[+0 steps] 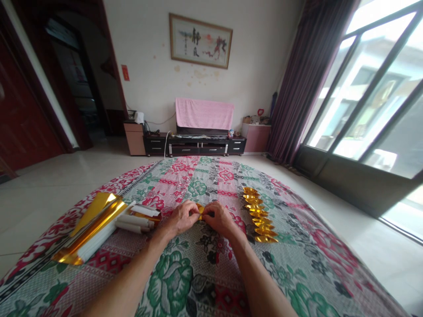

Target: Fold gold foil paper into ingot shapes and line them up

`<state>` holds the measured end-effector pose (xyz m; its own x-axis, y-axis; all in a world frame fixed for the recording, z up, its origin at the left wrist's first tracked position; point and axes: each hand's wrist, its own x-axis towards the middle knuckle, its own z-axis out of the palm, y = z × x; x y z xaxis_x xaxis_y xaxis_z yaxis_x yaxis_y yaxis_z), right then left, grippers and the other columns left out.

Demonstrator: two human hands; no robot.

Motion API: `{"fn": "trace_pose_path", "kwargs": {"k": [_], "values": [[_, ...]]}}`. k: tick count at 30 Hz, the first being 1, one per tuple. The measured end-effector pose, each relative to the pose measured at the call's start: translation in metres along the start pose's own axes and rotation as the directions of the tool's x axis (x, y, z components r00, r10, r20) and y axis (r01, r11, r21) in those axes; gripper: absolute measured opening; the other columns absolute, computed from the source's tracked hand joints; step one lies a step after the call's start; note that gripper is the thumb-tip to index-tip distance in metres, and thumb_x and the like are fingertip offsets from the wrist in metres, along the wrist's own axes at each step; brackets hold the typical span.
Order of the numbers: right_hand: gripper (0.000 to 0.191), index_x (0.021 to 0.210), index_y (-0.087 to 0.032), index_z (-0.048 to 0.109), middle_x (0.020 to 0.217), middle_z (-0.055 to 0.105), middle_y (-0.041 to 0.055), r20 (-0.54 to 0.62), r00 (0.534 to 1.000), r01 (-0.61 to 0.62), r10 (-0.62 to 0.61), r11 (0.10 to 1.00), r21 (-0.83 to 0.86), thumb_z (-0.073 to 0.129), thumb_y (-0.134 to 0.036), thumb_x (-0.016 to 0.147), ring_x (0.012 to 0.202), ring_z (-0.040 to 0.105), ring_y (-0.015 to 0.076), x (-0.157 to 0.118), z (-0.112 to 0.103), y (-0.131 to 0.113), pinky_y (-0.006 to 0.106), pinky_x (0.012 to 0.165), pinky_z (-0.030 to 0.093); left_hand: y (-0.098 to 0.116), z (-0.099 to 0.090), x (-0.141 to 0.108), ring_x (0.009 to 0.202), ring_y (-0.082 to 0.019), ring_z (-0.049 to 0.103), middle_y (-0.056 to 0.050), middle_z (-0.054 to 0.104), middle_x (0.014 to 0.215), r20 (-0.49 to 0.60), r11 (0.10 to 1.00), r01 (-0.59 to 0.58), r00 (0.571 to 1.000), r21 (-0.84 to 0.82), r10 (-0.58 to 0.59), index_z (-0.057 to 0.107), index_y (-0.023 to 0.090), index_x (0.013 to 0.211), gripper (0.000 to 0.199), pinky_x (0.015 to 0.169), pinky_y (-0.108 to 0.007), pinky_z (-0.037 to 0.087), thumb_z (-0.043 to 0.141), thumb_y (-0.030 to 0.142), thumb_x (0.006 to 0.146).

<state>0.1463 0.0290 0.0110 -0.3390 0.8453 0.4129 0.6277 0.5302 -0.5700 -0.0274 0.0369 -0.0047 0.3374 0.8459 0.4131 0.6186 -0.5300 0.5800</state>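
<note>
My left hand [185, 216] and my right hand [217, 215] meet above the middle of the patterned cloth. Both pinch a small piece of gold foil paper [200, 208] between thumbs and fingertips, and most of it is hidden behind the fingers. To the right of my right hand lies a row of several folded gold paper ingots [259, 214], pointed at both ends. Left of my left hand are gold foil sheets [99, 207], partly rolled, and white paper rolls [135, 223] beside them.
A floral cloth [172, 273] covers the round surface under my hands. Beyond it stands a low black cabinet [198, 147] with a pink towel [205, 113] draped over something on top. A glass door [360, 88] and a dark purple curtain [297, 79] are at the right.
</note>
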Motion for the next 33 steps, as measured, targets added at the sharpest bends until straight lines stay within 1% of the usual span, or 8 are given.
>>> {"fn": "trace_pose_path", "kwargs": {"k": [6,11,15,23,25,28,30,33], "values": [[0.014,0.070,-0.016,0.070,0.081,0.067,0.0049,0.001,1.000,-0.003,0.003,1.000,0.011,0.058,-0.009,0.068,0.080,0.058,0.0149,-0.001,-0.001,-0.001,0.023,0.074,0.043,0.006,0.003,-0.001,0.075,-0.013,0.053,-0.001,0.056,0.077,-0.038,0.997,0.006,0.999,0.076,-0.003,0.058,0.018,0.071,0.009,0.070,-0.025,0.042,0.051,0.011,0.072],[0.023,0.072,-0.017,0.071,0.084,0.068,0.0037,0.012,1.000,0.025,-0.026,0.999,0.042,0.050,-0.010,0.074,0.082,0.058,0.0135,-0.002,-0.002,0.002,0.023,0.076,0.042,0.009,0.001,-0.002,0.081,-0.013,0.053,-0.002,0.057,0.081,-0.021,0.998,-0.015,1.000,0.055,0.016,0.060,0.018,0.072,0.012,0.075,-0.025,0.042,0.050,0.011,0.074],[0.027,0.073,-0.018,0.071,0.086,0.068,0.0033,0.013,1.000,0.013,-0.013,0.998,0.059,0.047,-0.007,0.073,0.085,0.058,0.0136,-0.001,-0.003,0.003,0.023,0.080,0.042,0.007,0.001,-0.002,0.082,-0.014,0.054,-0.002,0.058,0.083,0.000,0.999,-0.022,1.000,0.032,0.022,0.063,0.019,0.073,0.015,0.077,-0.026,0.043,0.051,0.011,0.074],[0.018,0.067,-0.017,0.069,0.076,0.067,0.0021,0.004,1.000,0.016,-0.016,1.000,0.019,0.054,-0.015,0.076,0.077,0.057,0.0126,-0.001,-0.002,-0.004,0.022,0.072,0.041,0.007,0.002,-0.002,0.082,-0.014,0.055,-0.004,0.059,0.087,0.002,1.000,0.004,1.000,0.020,-0.004,0.066,0.019,0.074,0.016,0.079,-0.027,0.045,0.052,0.012,0.073],[0.016,0.066,-0.017,0.068,0.075,0.066,0.0028,-0.011,1.000,-0.010,0.010,1.000,0.000,0.058,-0.021,0.076,0.076,0.056,0.0130,-0.001,0.000,-0.004,0.022,0.070,0.041,0.006,0.002,-0.002,0.082,-0.014,0.056,-0.004,0.058,0.088,0.000,1.000,0.014,1.000,0.016,-0.014,0.066,0.019,0.074,0.015,0.079,-0.028,0.045,0.053,0.013,0.073],[0.020,0.065,-0.016,0.067,0.074,0.064,0.0039,-0.049,0.997,-0.068,0.067,0.997,-0.029,0.062,-0.032,0.076,0.075,0.056,0.0135,-0.002,0.005,-0.004,0.023,0.070,0.041,0.004,0.004,-0.002,0.083,-0.014,0.056,-0.004,0.058,0.088,-0.002,1.000,0.013,1.000,0.014,-0.013,0.066,0.018,0.075,0.015,0.080,-0.028,0.046,0.052,0.012,0.073],[0.019,0.066,-0.016,0.066,0.075,0.064,0.0038,-0.050,0.996,-0.081,0.079,0.996,-0.035,0.062,-0.033,0.075,0.075,0.055,0.0135,-0.002,0.007,-0.002,0.023,0.072,0.041,0.003,0.004,-0.002,0.084,-0.015,0.056,-0.005,0.058,0.088,0.002,1.000,0.007,1.000,0.017,-0.007,0.066,0.017,0.075,0.015,0.081,-0.028,0.046,0.052,0.012,0.073],[0.011,0.067,-0.016,0.066,0.076,0.064,0.0035,-0.027,0.996,-0.080,0.079,0.996,-0.030,0.063,-0.024,0.073,0.076,0.056,0.0137,-0.001,0.008,0.000,0.024,0.073,0.041,0.003,0.003,-0.002,0.085,-0.015,0.056,-0.005,0.058,0.089,0.010,1.000,0.006,1.000,0.018,-0.007,0.066,0.017,0.075,0.015,0.081,-0.028,0.046,0.052,0.014,0.074]]}}
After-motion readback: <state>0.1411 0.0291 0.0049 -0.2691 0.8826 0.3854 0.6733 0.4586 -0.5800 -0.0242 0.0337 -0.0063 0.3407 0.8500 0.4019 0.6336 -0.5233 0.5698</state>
